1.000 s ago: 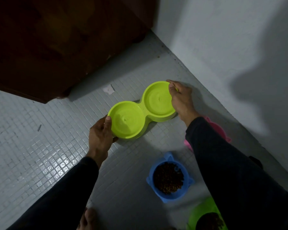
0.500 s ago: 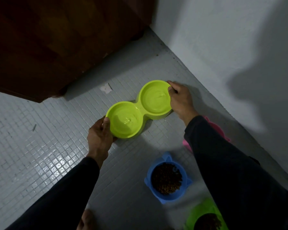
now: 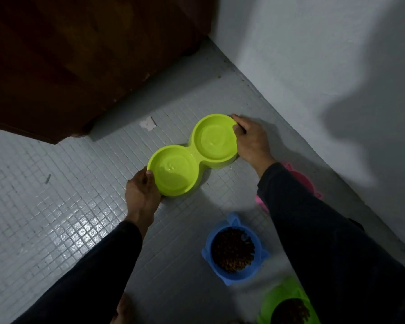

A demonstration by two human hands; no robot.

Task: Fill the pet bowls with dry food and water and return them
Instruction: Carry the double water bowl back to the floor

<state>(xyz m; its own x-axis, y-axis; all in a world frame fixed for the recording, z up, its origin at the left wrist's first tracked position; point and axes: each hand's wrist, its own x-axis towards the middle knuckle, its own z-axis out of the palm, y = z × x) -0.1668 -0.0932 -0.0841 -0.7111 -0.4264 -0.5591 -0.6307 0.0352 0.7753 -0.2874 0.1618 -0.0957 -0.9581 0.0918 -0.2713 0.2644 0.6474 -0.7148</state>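
Head view: a person crouches over a grey floor of small square tiles [image 3: 56, 230], both arms in dark sleeves reaching forward.
Double bowl: a lime-green plastic twin pet bowl [image 3: 193, 155] with two round wells sits on the floor near the corner, set diagonally; both wells seem to hold clear water, though the dim light makes that hard to confirm.
Left hand: the left hand [image 3: 142, 195] holds the rim of the nearer well, thumb over the edge and fingers curled beneath, so its grip is clamped on the bowl.
Right hand: the right hand [image 3: 251, 139] grips the far well's rim the same way, fingers wrapped round its outer edge.
Blue bowl: a blue plastic bowl with small ear-shaped tabs [image 3: 234, 249] stands on the floor nearer the person, filled with brown dry kibble.
Green bowl: another green bowl [image 3: 288, 302] holding kibble shows at the bottom edge.
Pink bowl: a pink bowl [image 3: 297, 181] lies mostly hidden behind the right sleeve.
Surroundings: a dark wooden door [image 3: 80, 54] stands behind, beside a pale wall [image 3: 313, 66].
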